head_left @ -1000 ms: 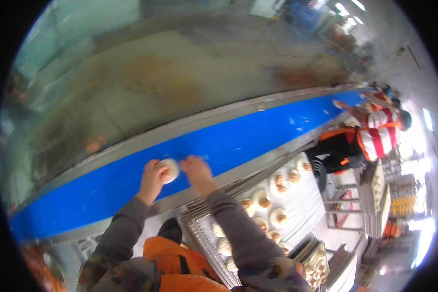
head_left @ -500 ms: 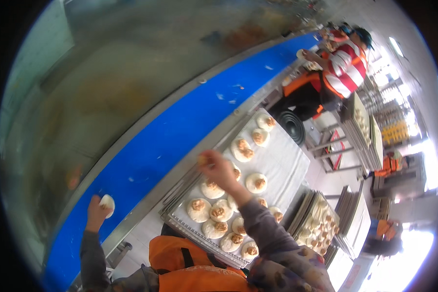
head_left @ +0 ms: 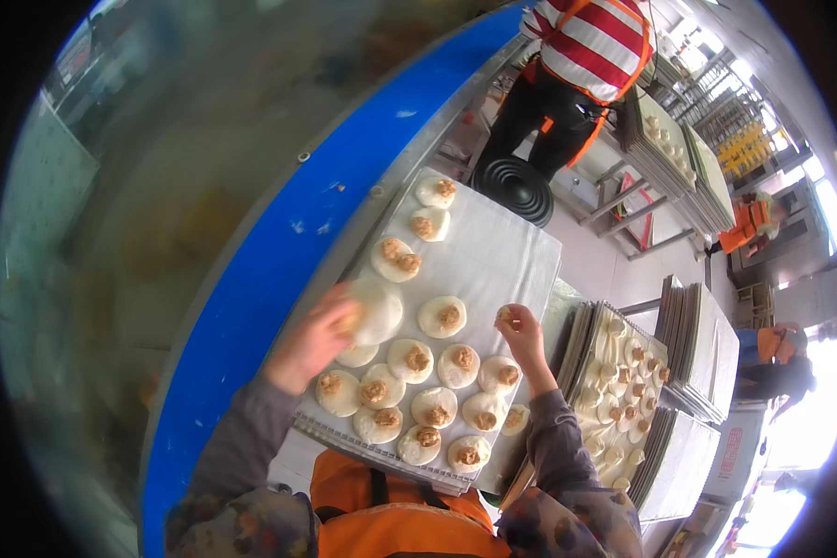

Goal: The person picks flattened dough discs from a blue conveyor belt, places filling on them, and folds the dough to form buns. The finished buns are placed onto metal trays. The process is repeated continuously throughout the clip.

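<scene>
White paper-lined tray (head_left: 521,251) beside blue conveyor belt (head_left: 279,242); left hand (head_left: 312,339) fingers gripping dough round (head_left: 374,312), right hand (head_left: 521,337) fingers pinching filling lump (head_left: 504,314).

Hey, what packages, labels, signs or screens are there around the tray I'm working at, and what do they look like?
Label or sign: far right, on a pale cabinet side below the stacked trays; small upright rectangle, red and white, too blurred to make out.
No packages or screens show.

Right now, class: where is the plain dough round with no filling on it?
In the head view, the plain dough round is in the left hand, over the left edge of the tray, beside the blue conveyor belt.
</scene>
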The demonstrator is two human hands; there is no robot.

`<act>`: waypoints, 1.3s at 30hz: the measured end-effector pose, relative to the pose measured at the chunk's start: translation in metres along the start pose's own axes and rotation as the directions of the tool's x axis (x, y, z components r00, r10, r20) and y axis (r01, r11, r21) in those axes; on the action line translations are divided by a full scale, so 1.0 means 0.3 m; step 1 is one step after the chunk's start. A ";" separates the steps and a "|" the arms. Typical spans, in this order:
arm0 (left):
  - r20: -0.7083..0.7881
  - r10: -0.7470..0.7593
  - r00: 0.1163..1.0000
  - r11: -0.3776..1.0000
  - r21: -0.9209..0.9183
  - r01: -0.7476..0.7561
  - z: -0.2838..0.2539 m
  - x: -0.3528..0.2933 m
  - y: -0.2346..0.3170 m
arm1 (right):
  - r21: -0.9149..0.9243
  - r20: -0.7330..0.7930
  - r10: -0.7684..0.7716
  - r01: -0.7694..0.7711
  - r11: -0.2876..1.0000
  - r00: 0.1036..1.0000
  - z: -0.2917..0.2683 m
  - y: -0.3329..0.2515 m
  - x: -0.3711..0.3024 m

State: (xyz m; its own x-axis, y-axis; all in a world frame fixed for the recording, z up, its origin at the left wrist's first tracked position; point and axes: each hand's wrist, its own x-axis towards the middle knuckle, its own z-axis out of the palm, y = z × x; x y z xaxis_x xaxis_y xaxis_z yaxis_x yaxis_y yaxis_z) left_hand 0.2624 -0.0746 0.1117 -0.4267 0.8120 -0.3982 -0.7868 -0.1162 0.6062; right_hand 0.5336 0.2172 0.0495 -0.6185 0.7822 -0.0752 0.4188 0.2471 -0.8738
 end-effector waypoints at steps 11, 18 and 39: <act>0.306 -0.002 0.952 0.186 0.935 -0.301 0.497 0.525 -0.574 | -0.108 -0.235 -0.069 0.044 0.993 0.970 -0.158 0.052 -0.048; 0.646 0.208 0.734 -0.226 0.762 -0.607 0.490 0.487 -0.543 | -0.338 -0.076 -0.127 0.094 0.936 0.989 -0.024 0.009 -0.028; 0.770 -0.015 0.638 -0.267 0.612 -0.745 1.213 0.482 -1.368 | -0.584 -0.216 -0.178 0.019 0.811 0.960 -1.174 0.568 -0.391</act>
State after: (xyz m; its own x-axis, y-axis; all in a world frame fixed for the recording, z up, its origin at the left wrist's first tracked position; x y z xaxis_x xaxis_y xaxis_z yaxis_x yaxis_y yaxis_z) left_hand 0.6858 0.2985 0.0559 0.0831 0.9601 0.2669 0.8005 -0.2238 0.5560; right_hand 0.9116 0.3688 0.0787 -0.5247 0.8306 0.1866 0.7168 0.5493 -0.4296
